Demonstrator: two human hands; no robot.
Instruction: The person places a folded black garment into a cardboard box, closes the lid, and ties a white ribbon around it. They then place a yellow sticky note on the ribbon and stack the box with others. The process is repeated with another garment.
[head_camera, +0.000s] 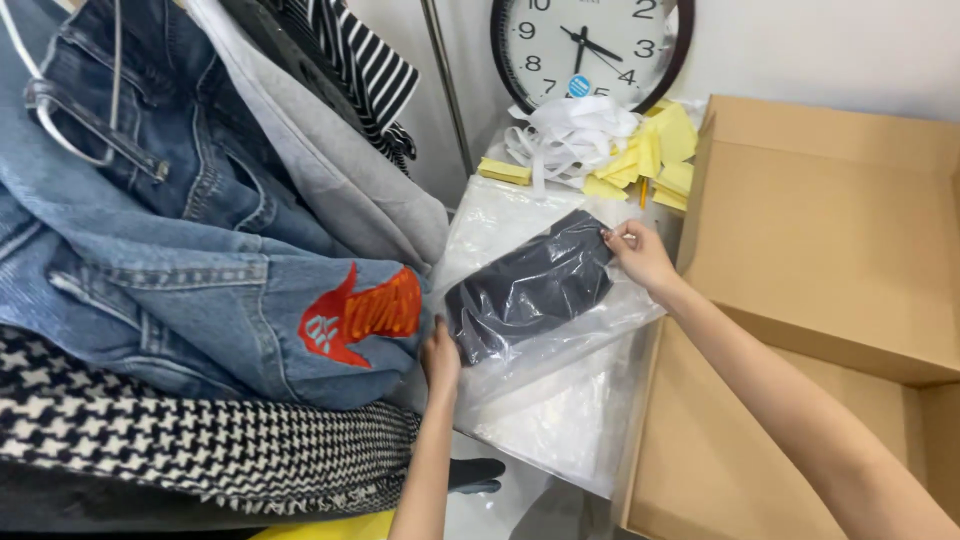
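- on the stack of clear plastic bags (560, 420) lies a bagged dark garment (528, 290).
- left hand (438, 358) presses its near end, fingers closed on the plastic.
- right hand (640, 255) pinches the far corner.
- cardboard box (830, 230) just beside.

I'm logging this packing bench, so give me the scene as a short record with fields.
Left hand: at the near end of the clear plastic bag
Right hand: pinching the bag's far end
Bag contents: dark folded garment
Under it: stack of clear bags
Right: open cardboard box
Left: hanging denim jacket
Behind: wall clock, yellow pads
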